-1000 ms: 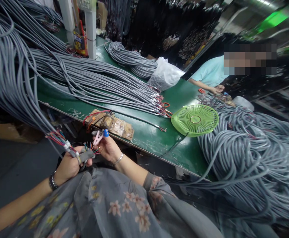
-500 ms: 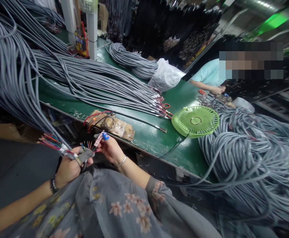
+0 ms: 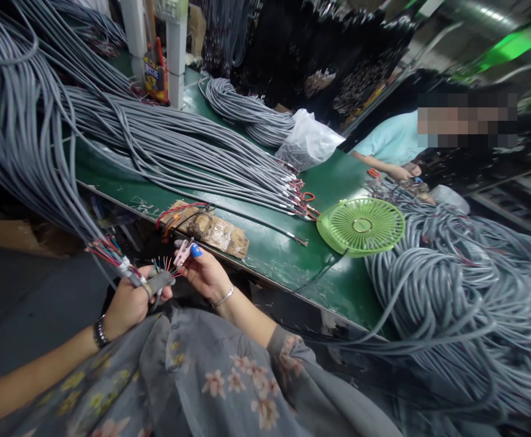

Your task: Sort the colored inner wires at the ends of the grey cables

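My left hand (image 3: 131, 303) is closed round a grey cable, its thumb in a grey cover. Thin coloured wires (image 3: 162, 264) fan out from the cable's end above the thumb. Beside them my right hand (image 3: 208, 276) pinches a small pale pink clip-like piece (image 3: 183, 254) close to the wire tips; its exact kind is unclear. A blue cover (image 3: 195, 250) sits on one finger of that hand. Left of my left hand, a bunch of grey cable ends with white sleeves (image 3: 125, 267) and bare coloured wires slants down against the hand.
Long grey cables (image 3: 178, 142) lie across the green table (image 3: 287, 258). A taped cardboard block (image 3: 215, 230) rests at its near edge. A green fan (image 3: 360, 226) stands to the right, beside heaped cable coils (image 3: 451, 285). Across the table a person in a light blue top (image 3: 392, 136) handles something.
My view has shifted slightly. The pink piece has turned a little at the wire tips in my right hand, while my left hand keeps its hold on the cable.
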Motion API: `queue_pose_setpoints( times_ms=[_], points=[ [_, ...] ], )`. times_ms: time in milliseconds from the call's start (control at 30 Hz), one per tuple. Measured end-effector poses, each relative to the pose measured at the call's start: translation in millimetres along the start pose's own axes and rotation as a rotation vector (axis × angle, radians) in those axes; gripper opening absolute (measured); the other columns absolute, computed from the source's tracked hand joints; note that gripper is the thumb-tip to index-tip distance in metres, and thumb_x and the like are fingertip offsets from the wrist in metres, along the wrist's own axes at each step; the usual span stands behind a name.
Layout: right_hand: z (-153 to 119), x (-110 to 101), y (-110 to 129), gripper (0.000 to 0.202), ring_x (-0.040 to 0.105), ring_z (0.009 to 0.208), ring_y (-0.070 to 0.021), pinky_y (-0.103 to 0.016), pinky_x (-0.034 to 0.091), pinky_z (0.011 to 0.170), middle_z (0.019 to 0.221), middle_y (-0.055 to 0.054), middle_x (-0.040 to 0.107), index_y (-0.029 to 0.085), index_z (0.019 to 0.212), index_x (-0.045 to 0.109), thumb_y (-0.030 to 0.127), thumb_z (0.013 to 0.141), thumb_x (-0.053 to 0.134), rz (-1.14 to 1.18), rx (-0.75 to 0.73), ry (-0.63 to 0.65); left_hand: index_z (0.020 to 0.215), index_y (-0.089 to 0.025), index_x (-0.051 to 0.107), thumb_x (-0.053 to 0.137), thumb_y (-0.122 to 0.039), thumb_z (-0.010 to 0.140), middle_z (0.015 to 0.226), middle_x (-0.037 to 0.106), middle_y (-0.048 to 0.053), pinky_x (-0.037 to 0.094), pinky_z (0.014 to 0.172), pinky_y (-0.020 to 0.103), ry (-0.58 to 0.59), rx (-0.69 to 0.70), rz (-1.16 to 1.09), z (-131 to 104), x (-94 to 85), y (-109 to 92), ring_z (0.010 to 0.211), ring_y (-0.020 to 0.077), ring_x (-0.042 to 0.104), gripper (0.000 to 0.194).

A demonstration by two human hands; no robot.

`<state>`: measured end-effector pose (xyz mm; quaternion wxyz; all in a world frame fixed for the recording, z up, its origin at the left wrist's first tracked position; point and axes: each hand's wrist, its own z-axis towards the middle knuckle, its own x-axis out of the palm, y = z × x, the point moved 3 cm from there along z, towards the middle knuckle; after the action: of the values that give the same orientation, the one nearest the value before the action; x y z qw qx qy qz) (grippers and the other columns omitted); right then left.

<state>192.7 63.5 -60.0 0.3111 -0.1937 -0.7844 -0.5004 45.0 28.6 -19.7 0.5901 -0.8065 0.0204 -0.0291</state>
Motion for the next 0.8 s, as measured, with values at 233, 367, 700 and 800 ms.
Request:
queue_pose_setpoints(
  times_ms=[233, 367, 700, 800],
  points=[
    [-1.6, -0.9, -0.9, 0.047, 0.062, 0.072, -0.0143, -0.026, 0.052, 0.065, 0.082, -0.005, 0.071, 0.018, 0.094, 0.071, 0.064, 0.081, 0.072, -0.075, 0.077, 0.010, 0.054, -0.020, 0.070, 0.075, -0.048, 0.066, 0.051, 0.068, 0.003, 0.038, 0.047, 0.025, 0.046, 0.055, 0.087, -0.2, -4.8, 2.8, 0.047, 0.0140, 0.052, 0.031],
    [-8.2, -3.1, -0.8, 0.058, 0.061, 0.066, -0.0137, -0.026, 0.052, 0.060, 0.076, -0.003, 0.068, 0.015, 0.086, 0.067, 0.071, 0.072, 0.075, -0.192, 0.210, 0.104, 0.054, -0.021, 0.070, 0.071, -0.047, 0.067, 0.051, 0.069, 0.004, 0.038, 0.046, 0.026, 0.063, 0.056, 0.172, -5.4, -6.0, -2.1, 0.045, 0.0140, 0.050, 0.029],
    [-18.2, 4.3, 0.9, 0.054, 0.056, 0.060, -0.0097, -0.026, 0.045, 0.064, 0.065, 0.003, 0.064, 0.015, 0.070, 0.064, 0.053, 0.046, 0.094, -0.421, 0.158, 0.093, 0.053, -0.023, 0.069, 0.063, -0.038, 0.065, 0.053, 0.070, 0.003, 0.047, 0.054, 0.029, 0.202, 0.094, 0.320, -5.1, -1.6, -3.4, 0.051, 0.0181, 0.059, 0.020],
    [-18.7, 8.2, 2.7, 0.052, 0.052, 0.059, -0.0089, -0.025, 0.043, 0.062, 0.064, 0.004, 0.062, 0.016, 0.069, 0.064, 0.052, 0.048, 0.094, -0.548, 0.087, 0.108, 0.052, -0.022, 0.068, 0.062, -0.034, 0.060, 0.053, 0.071, 0.003, 0.045, 0.053, 0.028, 0.278, 0.004, 0.333, -0.9, 0.7, 0.6, 0.051, 0.0187, 0.058, 0.015]
  ],
)
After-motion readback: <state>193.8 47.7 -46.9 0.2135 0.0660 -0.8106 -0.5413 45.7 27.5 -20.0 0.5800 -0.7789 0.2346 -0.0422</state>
